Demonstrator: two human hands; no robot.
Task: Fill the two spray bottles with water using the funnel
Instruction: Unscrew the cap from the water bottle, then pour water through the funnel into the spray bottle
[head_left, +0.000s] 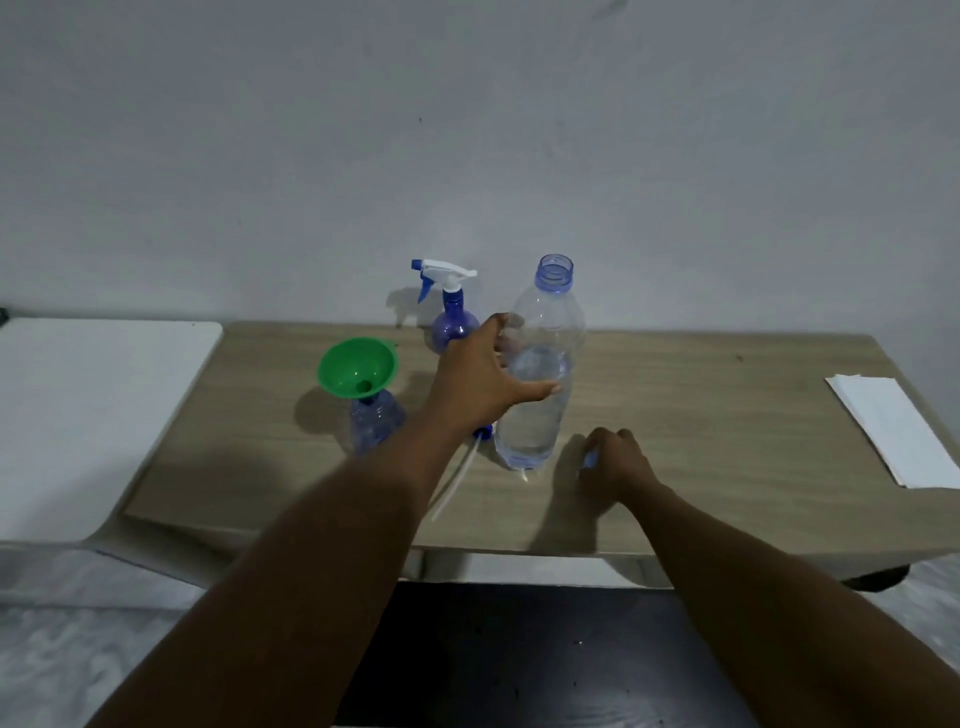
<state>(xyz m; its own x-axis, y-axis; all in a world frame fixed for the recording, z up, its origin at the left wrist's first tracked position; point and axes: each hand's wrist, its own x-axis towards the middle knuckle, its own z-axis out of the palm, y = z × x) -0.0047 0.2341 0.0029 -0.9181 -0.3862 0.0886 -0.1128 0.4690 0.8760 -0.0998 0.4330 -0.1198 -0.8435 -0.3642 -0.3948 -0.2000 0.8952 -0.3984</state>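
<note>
A tall clear water bottle stands uncapped near the table's middle, roughly half full. My left hand grips its side, thumb in front and fingers behind. My right hand rests on the table just right of the bottle's base, fingers curled round a small blue cap. A green funnel sits in the neck of a blue spray bottle at the left. The second blue spray bottle stands behind with its white trigger head on. A loose sprayer tube lies by my left forearm, its head hidden.
The wooden table stands against a plain wall. A white sheet of paper lies at its right edge. A white surface adjoins the table on the left. A dark floor mat lies below the table's front edge.
</note>
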